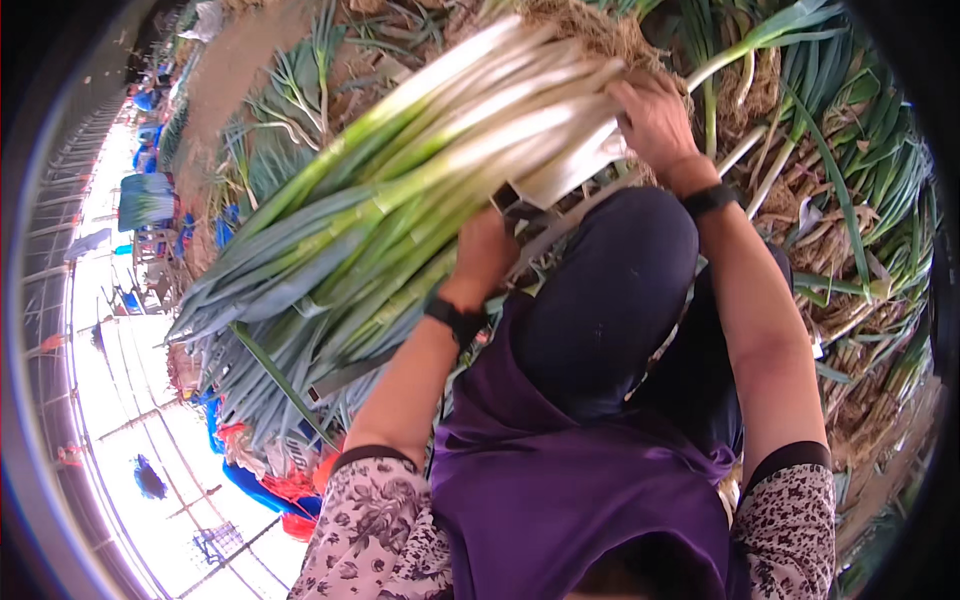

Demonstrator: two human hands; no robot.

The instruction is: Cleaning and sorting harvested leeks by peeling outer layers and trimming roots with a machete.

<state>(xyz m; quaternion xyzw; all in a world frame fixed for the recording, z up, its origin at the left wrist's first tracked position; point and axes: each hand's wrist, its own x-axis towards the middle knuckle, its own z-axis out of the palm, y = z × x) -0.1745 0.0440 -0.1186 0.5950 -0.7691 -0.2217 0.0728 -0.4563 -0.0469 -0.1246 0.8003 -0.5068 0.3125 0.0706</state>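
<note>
A thick pile of large green onions, leek-like [450, 142], lies diagonally before me, white stalks and fibrous roots [600, 26] at the upper right, blue-green leaves at the lower left. My right hand [654, 116] rests on the root end, its fingers spread over the white stalks; whether it grips any is unclear. My left hand [484, 251] is curled at the near edge of the pile, beside a small dark object [508, 199] that I cannot identify. What its fingers close on is hidden. Under the stalks, between my hands, a pale flat surface [574, 169] shows.
More onions with soil-covered roots [862, 217] are heaped at the right. Loose ones [307, 105] lie on bare soil at the upper left. Red and blue plastic material [289, 487] lies at lower left. My bent knee [615, 247] is close to the pile's near edge.
</note>
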